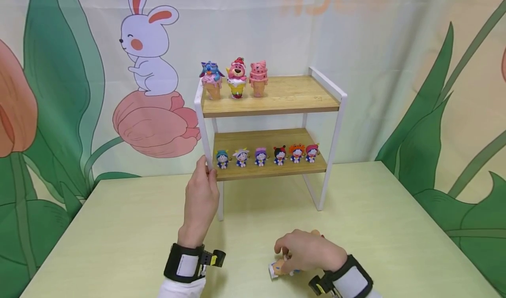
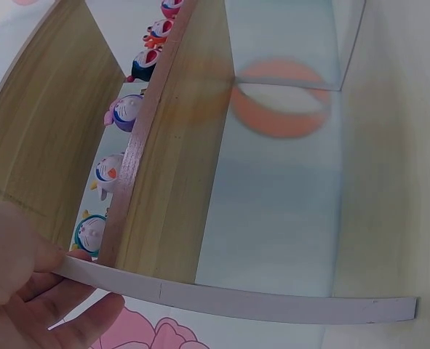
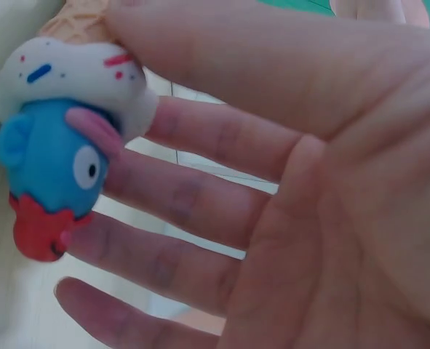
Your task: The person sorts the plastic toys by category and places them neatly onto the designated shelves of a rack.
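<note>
A two-tier shelf rack with wooden boards and a white frame [image 1: 334,135] stands on the table. My left hand [image 1: 200,201] grips its left front post [image 2: 222,299] beside the lower board, thumb and fingers on either side. Low over the table, my right hand [image 1: 312,249] has its thumb and fingers about an ice cream cone figurine [image 3: 58,145] that lies on its side. This figurine has a waffle cone, white icing with sprinkles, a blue head and a red top. In the head view the hand hides much of it. A tan piece [image 1: 315,232] peeks out behind the knuckles.
Three ice cream cone figurines, one of them pink [image 1: 258,78], stand on the left of the upper board [image 1: 296,91]. Several small blue-and-white figurines, one in a black hat [image 1: 280,155], line the lower board [image 1: 261,136]. A printed curtain [image 1: 253,30] hangs behind the pale table [image 1: 118,236].
</note>
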The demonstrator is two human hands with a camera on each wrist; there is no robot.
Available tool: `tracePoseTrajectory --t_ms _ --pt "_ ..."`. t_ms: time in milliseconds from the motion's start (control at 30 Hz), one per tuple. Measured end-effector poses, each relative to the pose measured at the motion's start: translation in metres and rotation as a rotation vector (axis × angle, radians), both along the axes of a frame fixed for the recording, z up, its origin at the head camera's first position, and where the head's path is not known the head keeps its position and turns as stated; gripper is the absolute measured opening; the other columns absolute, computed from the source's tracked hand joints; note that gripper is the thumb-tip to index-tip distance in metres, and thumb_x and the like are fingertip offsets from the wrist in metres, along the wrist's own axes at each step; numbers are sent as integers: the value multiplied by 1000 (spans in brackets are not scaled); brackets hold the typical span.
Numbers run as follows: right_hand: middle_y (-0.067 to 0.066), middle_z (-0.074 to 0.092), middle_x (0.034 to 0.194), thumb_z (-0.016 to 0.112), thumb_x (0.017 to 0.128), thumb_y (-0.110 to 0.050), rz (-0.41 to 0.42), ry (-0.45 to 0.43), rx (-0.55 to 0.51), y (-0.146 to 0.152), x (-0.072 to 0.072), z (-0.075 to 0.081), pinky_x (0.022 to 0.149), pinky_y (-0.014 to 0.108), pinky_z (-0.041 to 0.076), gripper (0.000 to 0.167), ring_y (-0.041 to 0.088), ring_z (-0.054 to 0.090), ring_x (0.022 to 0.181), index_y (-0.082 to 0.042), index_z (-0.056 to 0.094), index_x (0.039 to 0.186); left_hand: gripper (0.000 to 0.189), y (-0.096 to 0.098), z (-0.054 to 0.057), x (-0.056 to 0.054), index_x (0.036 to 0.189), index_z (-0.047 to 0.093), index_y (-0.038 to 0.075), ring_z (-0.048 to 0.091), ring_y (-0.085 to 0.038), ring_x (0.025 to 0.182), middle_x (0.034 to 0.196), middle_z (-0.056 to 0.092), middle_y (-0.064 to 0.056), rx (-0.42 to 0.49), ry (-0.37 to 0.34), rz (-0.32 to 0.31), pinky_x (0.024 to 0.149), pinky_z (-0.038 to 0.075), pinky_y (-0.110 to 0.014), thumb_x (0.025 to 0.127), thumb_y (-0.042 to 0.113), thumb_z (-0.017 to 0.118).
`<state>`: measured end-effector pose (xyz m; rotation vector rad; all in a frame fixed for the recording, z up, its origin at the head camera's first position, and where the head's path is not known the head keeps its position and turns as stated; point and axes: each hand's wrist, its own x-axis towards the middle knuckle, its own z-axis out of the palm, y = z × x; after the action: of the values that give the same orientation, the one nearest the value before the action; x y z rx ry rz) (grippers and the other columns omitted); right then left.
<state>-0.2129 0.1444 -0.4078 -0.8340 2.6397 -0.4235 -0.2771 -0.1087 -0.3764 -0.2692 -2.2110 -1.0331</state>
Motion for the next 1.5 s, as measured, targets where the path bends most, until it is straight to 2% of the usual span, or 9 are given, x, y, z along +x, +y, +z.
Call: tracePoseTrajectory --t_ms 133,300,400,533,700,933,1100,1300,1500 --pt "-14 60 85 80 80 -28 1 -30 -3 2 -1 -1 67 30 42 26 6 51 79 -19 70 102 34 0 -1 0 132 44 -2 65 -30 84 104 63 -22 -2 -1 2 70 58 -41 99 0 53" --pt "-13 55 74 82 76 -21 32 -58 -23 2 -1 -4 60 23 42 27 5 48 68 -17 69 100 34 0 -2 1 132 43 -2 66 -31 84 103 63 -22 -7 -5 5 68 58 -41 99 1 53" --pt "-13 55 75 84 73 -21 45 -56 -20 2 0 -5 60 23 42 32 5 48 68 -19 68 100 34 0 -2 2 133 43 -2 66 -31 83 104 62 -22 -5 -9 2 68 58 -41 100 2 52" --pt "-13 56 79 87 69 -22 3 -62 2 5 1 -5 64 26 43 38 7 49 72 -21 67 101 35 1 -3 2 133 43 -2 65 -30 84 105 62 -22 -5 -9 -8 70 58 -41 99 1 53" --pt "-12 55 78 87 65 -22 -18 -45 34 8 0 -3 64 28 43 35 8 49 71 -21 67 93 34 1 -2 1 133 43 -2 65 -31 86 104 62 -23 -11 1 -9 71 58 -41 100 2 51" --pt "-13 55 80 85 69 -15 5 -45 30 9 -4 -2 64 26 44 31 7 49 72 -18 66 92 32 0 0 0 131 43 -3 64 -30 82 101 62 -22 -7 16 -8 68 58 -40 100 1 51" --pt "-11 55 81 85 70 -15 -11 -37 24 10 -5 0 67 28 45 30 9 49 76 -18 65 92 32 1 1 0 131 44 -3 64 -30 82 101 62 -22 -10 9 -4 68 58 -41 100 0 51" --pt "-9 55 84 84 71 -13 8 -15 -30 13 -8 4 71 28 46 29 11 49 78 -16 65 94 33 2 0 -1 131 43 -3 65 -30 85 104 62 -22 -8 4 -7 71 58 -42 100 0 51" --pt "-8 58 80 81 74 -9 -11 -42 -104 17 -12 7 65 26 46 29 11 52 74 -17 62 95 33 1 2 1 132 43 -2 65 -31 87 105 62 -22 -4 -1 -5 73 58 -42 100 0 51"
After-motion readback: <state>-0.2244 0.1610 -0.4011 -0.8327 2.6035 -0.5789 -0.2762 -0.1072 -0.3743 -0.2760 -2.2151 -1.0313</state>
